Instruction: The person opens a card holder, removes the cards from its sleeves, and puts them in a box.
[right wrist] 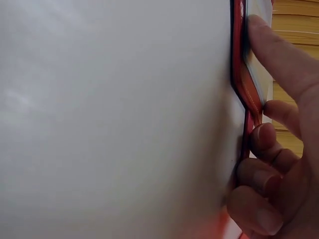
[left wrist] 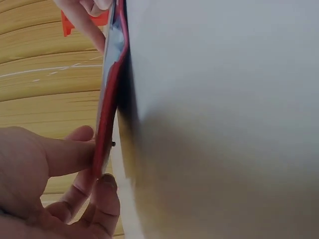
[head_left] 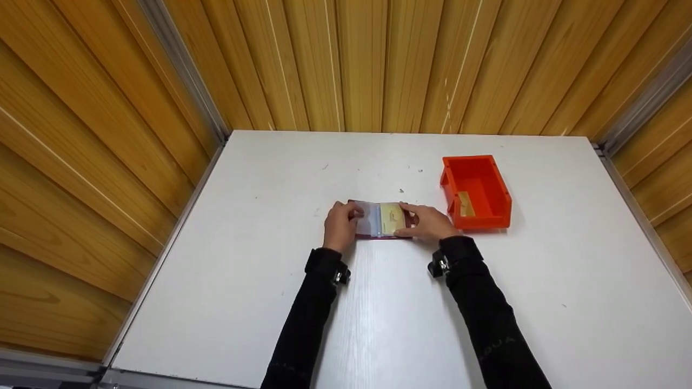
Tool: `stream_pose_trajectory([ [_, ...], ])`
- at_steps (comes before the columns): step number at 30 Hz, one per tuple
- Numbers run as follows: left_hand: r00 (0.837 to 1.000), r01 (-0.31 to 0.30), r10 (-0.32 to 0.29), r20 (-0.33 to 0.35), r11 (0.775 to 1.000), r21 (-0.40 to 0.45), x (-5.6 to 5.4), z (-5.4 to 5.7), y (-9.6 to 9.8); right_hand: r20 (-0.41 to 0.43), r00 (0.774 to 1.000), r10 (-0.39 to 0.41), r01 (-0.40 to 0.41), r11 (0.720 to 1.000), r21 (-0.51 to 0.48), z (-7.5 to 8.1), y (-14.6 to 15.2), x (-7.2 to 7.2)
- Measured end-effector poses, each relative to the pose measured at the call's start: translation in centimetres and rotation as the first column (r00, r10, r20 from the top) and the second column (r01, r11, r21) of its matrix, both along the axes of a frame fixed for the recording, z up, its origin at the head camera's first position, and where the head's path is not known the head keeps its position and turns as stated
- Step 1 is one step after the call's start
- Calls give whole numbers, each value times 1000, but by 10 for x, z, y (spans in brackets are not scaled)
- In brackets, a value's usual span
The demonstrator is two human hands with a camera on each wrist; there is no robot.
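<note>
A dark-red card holder (head_left: 366, 236) lies spread open at the middle of the white table, showing a clear plastic sleeve (head_left: 366, 219) on the left and a yellowish card (head_left: 392, 219) on the right. My left hand (head_left: 339, 226) pinches the holder's left edge, thumb on one face and fingertips on the other, as the left wrist view shows on the red cover (left wrist: 107, 107). At the opposite side my right hand (head_left: 431, 222) grips the right edge. From the right wrist, its fingers (right wrist: 264, 134) curl at a bent, orange-brown flap (right wrist: 250, 94).
An orange-red open bin (head_left: 484, 189) stands just beyond my right hand, a tan label inside it. Small dark specks (head_left: 401, 190) dot the white table (head_left: 243, 281). Wood-patterned walls (head_left: 362, 65) with metal corner posts enclose the back and sides.
</note>
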State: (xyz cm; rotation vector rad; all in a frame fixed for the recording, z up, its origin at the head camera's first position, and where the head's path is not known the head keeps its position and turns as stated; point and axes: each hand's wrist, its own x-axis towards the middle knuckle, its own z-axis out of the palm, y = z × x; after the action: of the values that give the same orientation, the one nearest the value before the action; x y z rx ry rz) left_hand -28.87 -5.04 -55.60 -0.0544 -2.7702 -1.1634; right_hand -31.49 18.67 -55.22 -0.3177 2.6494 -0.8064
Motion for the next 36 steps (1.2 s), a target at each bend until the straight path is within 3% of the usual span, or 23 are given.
stream_pose_trajectory([
  [2, 1000, 6, -7, -20, 998, -55, 0, 0, 5, -1, 1000, -1, 1, 1000, 2, 0, 0, 0],
  [5, 996, 72, -77, -40, 991, -113, 0, -1, 16, -1, 1000, -11, 11, 1000, 0, 0, 2, 0],
  [9, 988, 154, -153, 20, 986, -71, -3, -1, 30, -19, 1000, -7, 7, 1000, -2, -2, 3, -1],
  [15, 982, 90, -98, 165, 994, 55, -10, 4, 39, -60, 998, 9, -10, 1000, -3, -5, 3, -1],
  [21, 969, 55, -54, 242, 998, 2, -15, 9, 44, -82, 996, 18, -18, 1000, -5, -5, 5, -2],
  [29, 975, 31, 1, 222, 990, -139, -15, 6, 51, -89, 995, 46, -47, 999, -12, -4, 6, -1],
  [36, 986, 28, -5, 165, 990, -136, -11, 2, 51, -81, 995, 57, -59, 998, -19, -5, 8, -2],
])
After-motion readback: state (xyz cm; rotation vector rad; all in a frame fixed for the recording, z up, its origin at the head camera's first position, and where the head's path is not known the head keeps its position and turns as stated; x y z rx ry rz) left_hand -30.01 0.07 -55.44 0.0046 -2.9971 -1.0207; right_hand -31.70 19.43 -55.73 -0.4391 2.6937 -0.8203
